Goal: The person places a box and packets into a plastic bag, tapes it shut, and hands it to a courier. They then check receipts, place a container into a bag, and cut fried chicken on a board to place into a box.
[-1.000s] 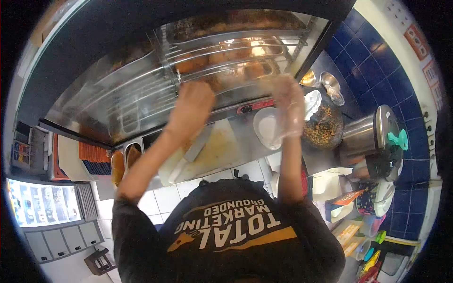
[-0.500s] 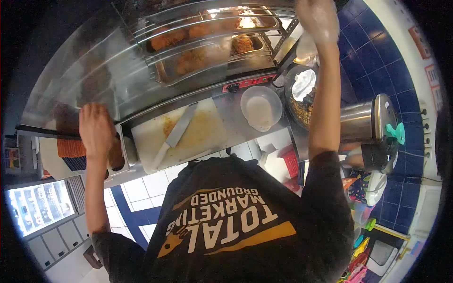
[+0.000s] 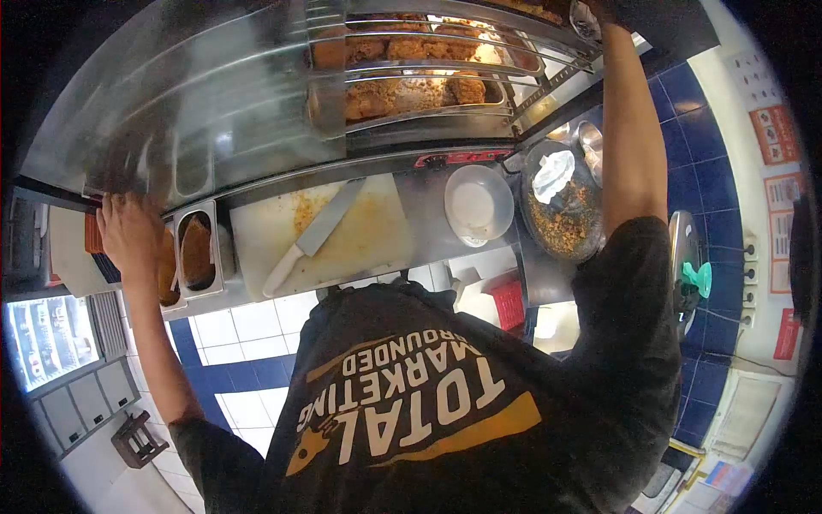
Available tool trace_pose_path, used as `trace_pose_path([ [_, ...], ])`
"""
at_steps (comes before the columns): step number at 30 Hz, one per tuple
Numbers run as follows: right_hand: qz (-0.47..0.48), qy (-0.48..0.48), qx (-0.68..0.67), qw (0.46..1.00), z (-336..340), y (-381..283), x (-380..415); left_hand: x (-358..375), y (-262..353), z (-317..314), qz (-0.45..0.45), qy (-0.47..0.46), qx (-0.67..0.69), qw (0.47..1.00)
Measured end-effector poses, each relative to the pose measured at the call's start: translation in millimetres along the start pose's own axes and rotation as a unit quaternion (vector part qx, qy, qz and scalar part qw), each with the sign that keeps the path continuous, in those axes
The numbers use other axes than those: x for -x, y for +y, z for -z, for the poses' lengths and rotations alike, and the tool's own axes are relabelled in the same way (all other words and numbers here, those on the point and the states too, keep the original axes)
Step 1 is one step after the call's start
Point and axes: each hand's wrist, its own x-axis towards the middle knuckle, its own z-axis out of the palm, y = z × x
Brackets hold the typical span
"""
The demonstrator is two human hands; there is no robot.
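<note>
My left hand [image 3: 131,233] rests at the lower left edge of a glass-fronted warming cabinet [image 3: 282,171]. Its fingers are stretched forward and touch the cabinet's edge. At the upper right, my right hand [image 3: 586,20] wears a clear plastic glove and reaches up beside the cabinet's open end; its fingers are mostly hidden. On the cabinet's wire racks, metal trays hold browned fried pieces [image 3: 419,90]. Just right of my left hand, a metal container [image 3: 217,224] holds brown sauce. A knife [image 3: 318,231] with a white handle lies on the white cutting board [image 3: 377,240].
A clear plastic bowl [image 3: 479,204] stands right of the board. Beside it, a round container [image 3: 561,214] holds brown crumbs and a crumpled white sheet [image 3: 553,176]. A lidded steel pot [image 3: 683,265] with a teal clip is farther right, near the blue tiled wall [image 3: 702,154].
My left hand has shifted left along the cabinet edge, uncovering the sauce container. My right hand has moved farther up, partly out of sight. The camera view has turned, showing more of the trays.
</note>
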Motion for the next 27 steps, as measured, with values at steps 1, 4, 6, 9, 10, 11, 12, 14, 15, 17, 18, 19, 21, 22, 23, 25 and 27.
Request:
trace_pose_path([
  [1,-0.005,0.004,-0.005,1.0,0,0,0,-1,-2,1,0.009,-0.02,-0.001,1.0],
  [4,-0.027,0.026,-0.025,0.999,1,4,0,-10,-7,3,0.022,-0.053,0.003,0.998],
  [6,-0.046,0.052,-0.046,0.997,4,5,-2,-10,-14,-5,0.03,-0.048,0.016,0.998],
  [9,-0.082,0.097,-0.085,0.988,5,4,1,-2,-14,-5,0.042,-0.026,0.103,0.993],
  [10,-0.096,0.108,-0.102,0.984,5,2,4,11,-4,-10,0.037,0.017,0.142,0.989],
  [11,-0.111,0.127,-0.119,0.978,6,0,5,23,11,-9,0.033,0.063,0.183,0.981],
  [12,-0.13,0.148,-0.142,0.97,8,-2,6,30,32,14,0.026,0.005,0.274,0.961],
  [14,-0.167,0.186,-0.187,0.95,11,-5,10,60,78,3,-0.008,-0.088,0.36,0.929],
  [15,-0.185,0.204,-0.214,0.937,12,-7,12,73,100,5,-0.02,-0.238,0.379,0.894],
  [17,-0.223,0.237,-0.274,0.905,13,-12,18,107,139,-25,-0.119,-0.267,0.368,0.883],
  [18,-0.238,0.253,-0.305,0.887,13,-16,24,116,155,-35,-0.14,-0.302,0.358,0.872],
  [19,-0.255,0.267,-0.335,0.867,12,-21,29,125,166,-42,-0.16,-0.339,0.347,0.859],
  [21,-0.28,0.29,-0.393,0.827,11,-32,41,140,178,-50,-0.172,-0.318,0.33,0.872],
  [22,-0.292,0.298,-0.419,0.807,13,-38,49,148,180,-57,-0.178,-0.309,0.32,0.878],
  [23,-0.303,0.304,-0.447,0.785,14,-42,57,160,183,-69,-0.164,-0.231,0.348,0.894],
  [25,-0.322,0.314,-0.498,0.741,22,-53,76,160,191,-93,-0.169,-0.26,0.347,0.885],
  [27,-0.34,0.323,-0.549,0.692,36,-66,102,158,190,-102,-0.18,-0.289,0.366,0.866],
])
